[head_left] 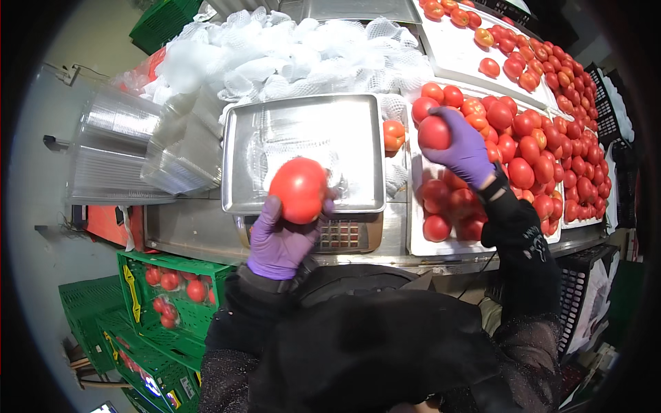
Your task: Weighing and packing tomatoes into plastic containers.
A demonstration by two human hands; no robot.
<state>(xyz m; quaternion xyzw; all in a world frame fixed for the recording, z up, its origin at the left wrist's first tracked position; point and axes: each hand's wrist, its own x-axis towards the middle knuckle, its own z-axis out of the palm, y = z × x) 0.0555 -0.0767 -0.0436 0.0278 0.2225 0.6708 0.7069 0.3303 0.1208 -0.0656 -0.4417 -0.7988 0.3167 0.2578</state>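
Note:
In a purple glove, my left hand (pixel 289 237) holds a large red tomato (pixel 298 190) above the front of a steel tray (pixel 303 101) set on a digital scale (pixel 341 233). My right hand (pixel 462 149), gloved the same way, grips another tomato (pixel 434 132) over the left side of a white foam box (pixel 417 242) filled with tomatoes. A single orange-red tomato (pixel 393 135) lies between the tray and that box. White foam netting sleeves (pixel 310 57) are heaped behind the tray.
Stacked clear plastic containers (pixel 116 149) stand left of the tray. More tomatoes lie on a white foam surface (pixel 454 46) at the back right. Below the counter's left end, a green crate (pixel 175 304) holds packed tomatoes. A black crate (pixel 568 304) is at lower right.

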